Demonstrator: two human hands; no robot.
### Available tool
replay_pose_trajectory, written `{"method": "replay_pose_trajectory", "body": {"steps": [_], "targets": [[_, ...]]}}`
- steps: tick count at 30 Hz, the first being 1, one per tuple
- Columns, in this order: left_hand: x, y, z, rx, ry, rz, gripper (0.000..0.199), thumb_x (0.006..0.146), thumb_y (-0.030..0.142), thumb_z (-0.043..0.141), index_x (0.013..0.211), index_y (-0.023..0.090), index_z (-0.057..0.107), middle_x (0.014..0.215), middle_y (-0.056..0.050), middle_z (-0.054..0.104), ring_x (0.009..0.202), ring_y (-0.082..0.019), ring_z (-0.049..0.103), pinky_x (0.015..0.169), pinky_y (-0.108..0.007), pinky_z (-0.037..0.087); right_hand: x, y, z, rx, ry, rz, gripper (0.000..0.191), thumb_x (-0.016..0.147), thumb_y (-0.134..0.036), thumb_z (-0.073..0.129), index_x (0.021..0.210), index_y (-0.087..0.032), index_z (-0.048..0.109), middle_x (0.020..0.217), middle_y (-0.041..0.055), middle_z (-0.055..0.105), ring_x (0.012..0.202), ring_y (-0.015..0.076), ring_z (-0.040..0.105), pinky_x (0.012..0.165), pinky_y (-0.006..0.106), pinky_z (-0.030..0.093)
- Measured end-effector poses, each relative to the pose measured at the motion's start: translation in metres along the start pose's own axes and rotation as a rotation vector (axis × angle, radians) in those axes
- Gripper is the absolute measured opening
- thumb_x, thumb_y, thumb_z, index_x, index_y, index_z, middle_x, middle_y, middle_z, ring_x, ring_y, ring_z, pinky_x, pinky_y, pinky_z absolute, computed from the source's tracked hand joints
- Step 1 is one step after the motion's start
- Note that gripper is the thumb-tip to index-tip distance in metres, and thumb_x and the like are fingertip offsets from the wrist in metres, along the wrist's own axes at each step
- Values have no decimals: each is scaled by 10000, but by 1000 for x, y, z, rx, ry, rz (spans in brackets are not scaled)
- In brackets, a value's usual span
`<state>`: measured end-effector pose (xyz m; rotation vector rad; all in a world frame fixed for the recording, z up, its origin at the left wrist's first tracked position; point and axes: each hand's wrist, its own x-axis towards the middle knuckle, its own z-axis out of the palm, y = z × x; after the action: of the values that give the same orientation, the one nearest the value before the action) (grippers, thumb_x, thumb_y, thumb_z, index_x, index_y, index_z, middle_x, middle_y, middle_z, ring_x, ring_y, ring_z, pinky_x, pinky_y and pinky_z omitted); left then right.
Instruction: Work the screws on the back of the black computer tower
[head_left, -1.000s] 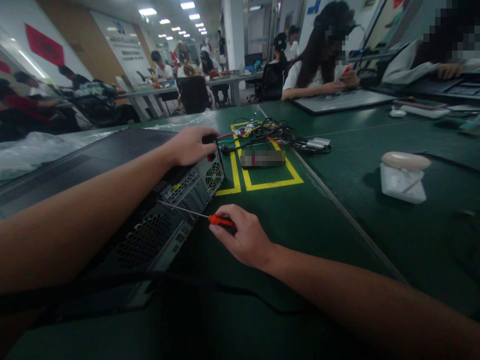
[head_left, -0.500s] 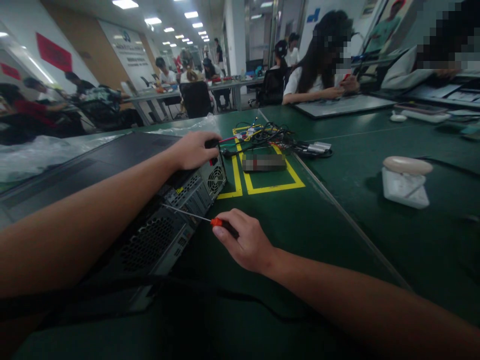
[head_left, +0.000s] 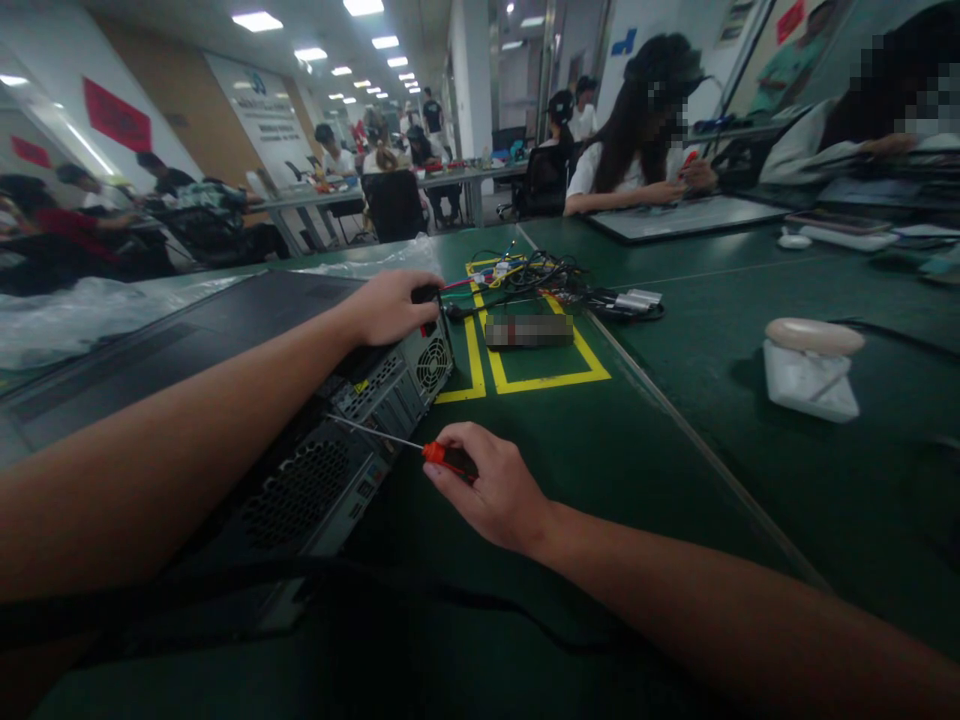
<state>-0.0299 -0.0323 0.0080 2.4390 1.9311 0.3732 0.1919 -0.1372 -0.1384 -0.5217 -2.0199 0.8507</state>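
A black desktop computer case (head_left: 247, 320) lies on its side at the left, its grey metal rear panel with vents and ports turned towards the right. My left hand (head_left: 394, 305) grips the far rear corner of the case, fingers bent over the edge; something black and red shows beside the thumb, too dark to make out. In my right hand (head_left: 491, 480) is a screwdriver (head_left: 433, 452) with a red and black handle, fingers wrapped round it. Its long thin shaft points left to the rear panel, and the tip meets the panel near the slot covers, where exact contact is hard to see.
Yellow tape (head_left: 551, 382) marks rectangles on the green table (head_left: 637, 440), with a bundle of cables (head_left: 544, 272) and a blurred-out block. A white case (head_left: 810, 378) stands at right. Clear plastic wrap (head_left: 112, 305) lies behind the computer. Across the table, people work over flat panels.
Both hands keep their places, and the screwdriver stays at the rear panel. The right hand's grip on the handle has turned very slightly. The whole view has shifted a little downward.
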Motion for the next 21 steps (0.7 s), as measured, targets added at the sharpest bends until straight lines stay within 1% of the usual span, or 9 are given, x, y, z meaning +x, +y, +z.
{"method": "replay_pose_trajectory", "body": {"steps": [8,13,19,21], "targets": [[-1,1,0,-14,2,2,628,869,395,548,1423,153,718,1349,-135,760,1192,-325,698,1090,-458,526,0,1,0,3,15,-37,112,1030,-304,667,1094,-218,635,972,35,720,814,177,670,777,302,536],[-1,2,-1,-16,-3,-8,622,869,400,556,1424,172,721,1345,-128,763,1201,-321,698,1092,-451,523,0,1,0,-8,11,-37,126,1036,-329,656,1103,-224,635,994,44,728,861,191,687,804,315,545],[-2,3,-2,-22,-9,-14,650,868,394,554,1448,142,701,1371,-154,750,1185,-333,699,1087,-475,527,-1,0,-1,-17,-2,-24,149,1049,-359,637,1115,-226,644,1004,46,730,866,192,684,822,319,549],[-2,4,-2,-17,-9,-18,648,868,394,556,1450,149,701,1383,-153,746,1191,-339,698,1093,-484,523,-1,0,-1,-28,-6,-31,162,1057,-369,629,1119,-221,649,997,49,727,866,193,680,819,318,547]]}}
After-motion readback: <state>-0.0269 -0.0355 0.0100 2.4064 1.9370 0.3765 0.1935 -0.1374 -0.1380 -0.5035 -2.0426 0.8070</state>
